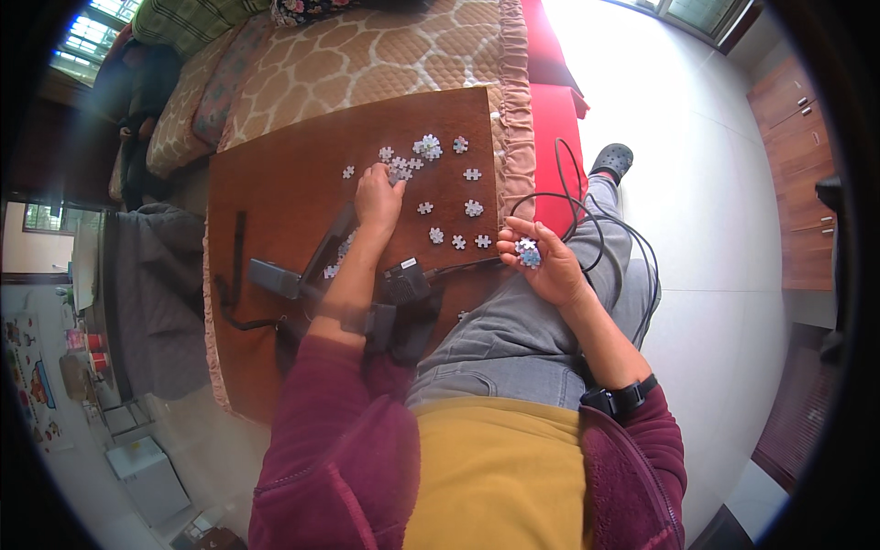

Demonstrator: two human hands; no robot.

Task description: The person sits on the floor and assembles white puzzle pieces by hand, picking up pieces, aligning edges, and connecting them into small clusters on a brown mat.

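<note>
On the brown wooden board, my left hand (378, 200) reaches into a loose pile of jigsaw puzzle pieces (415, 164). Its thumb and fingers close around a pale piece at the pile's near edge. Palm up beside the board's right edge, my right hand (555, 268) cups a small heap of white and blue jigsaw pieces (527, 253). Further clusters and single pieces, such as a small stack (427, 147) and a lone piece (472, 174), lie spread over the right part of the board. More pieces (332, 271) show partly behind my left forearm.
The board (247, 192) rests on a bed with a patterned quilt (385, 50). A black adapter (403, 281), a grey box-shaped device (273, 279) and a strap (240, 247) lie on it. Black cables (600, 234) loop over my leg on the right.
</note>
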